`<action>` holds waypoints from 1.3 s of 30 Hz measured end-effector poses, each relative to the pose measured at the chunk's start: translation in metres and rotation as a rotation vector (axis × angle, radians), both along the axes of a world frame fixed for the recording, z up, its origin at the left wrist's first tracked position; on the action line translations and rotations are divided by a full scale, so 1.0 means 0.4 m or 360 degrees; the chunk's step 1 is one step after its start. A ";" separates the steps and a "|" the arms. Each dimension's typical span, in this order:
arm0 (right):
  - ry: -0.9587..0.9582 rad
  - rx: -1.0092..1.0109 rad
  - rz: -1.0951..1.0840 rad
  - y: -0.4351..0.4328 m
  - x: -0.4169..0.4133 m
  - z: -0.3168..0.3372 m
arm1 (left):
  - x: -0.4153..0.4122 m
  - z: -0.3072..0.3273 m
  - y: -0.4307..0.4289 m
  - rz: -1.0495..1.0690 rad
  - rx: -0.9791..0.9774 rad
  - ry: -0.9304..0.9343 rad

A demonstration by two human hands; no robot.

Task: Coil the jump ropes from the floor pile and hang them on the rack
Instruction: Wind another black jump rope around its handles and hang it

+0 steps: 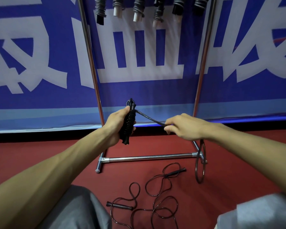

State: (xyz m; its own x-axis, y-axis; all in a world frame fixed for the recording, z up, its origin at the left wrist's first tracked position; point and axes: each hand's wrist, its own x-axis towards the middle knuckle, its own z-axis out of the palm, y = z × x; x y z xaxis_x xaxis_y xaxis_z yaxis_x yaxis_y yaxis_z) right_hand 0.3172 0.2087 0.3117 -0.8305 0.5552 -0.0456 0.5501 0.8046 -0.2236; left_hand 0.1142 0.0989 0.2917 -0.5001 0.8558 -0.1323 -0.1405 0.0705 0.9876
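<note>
Knees [82, 210] flank a loose jump rope [119, 206] on the floor [238, 184]; farther, left hand [115, 128] grips a coiled bundle [128, 124], right hand [183, 127] pinches its cord [149, 117].

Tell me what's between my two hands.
Head view: a taut stretch of rope, from the coiled bundle in the left hand to the right hand.
</note>
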 end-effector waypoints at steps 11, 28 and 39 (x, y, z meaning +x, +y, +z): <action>-0.0090 0.0162 0.0684 -0.142 -0.061 0.031 | -0.010 -0.046 -0.010 -0.0410 -0.0233 0.1172; 0.0637 0.0141 0.0232 -0.043 -0.033 0.033 | 0.113 -0.026 -0.031 -0.1125 -0.0216 0.1138; 0.0772 0.0113 -0.0030 -0.004 -0.016 0.011 | 0.117 -0.024 -0.017 -0.0836 -0.0118 0.0685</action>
State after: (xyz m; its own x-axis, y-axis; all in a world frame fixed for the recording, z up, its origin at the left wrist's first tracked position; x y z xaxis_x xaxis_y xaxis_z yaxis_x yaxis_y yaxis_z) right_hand 0.3108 0.2073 0.3162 -0.7364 0.5580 0.3825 0.4106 0.8180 -0.4027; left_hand 0.1611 0.0920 0.2821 -0.0421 0.9957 -0.0820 0.3350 0.0914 0.9378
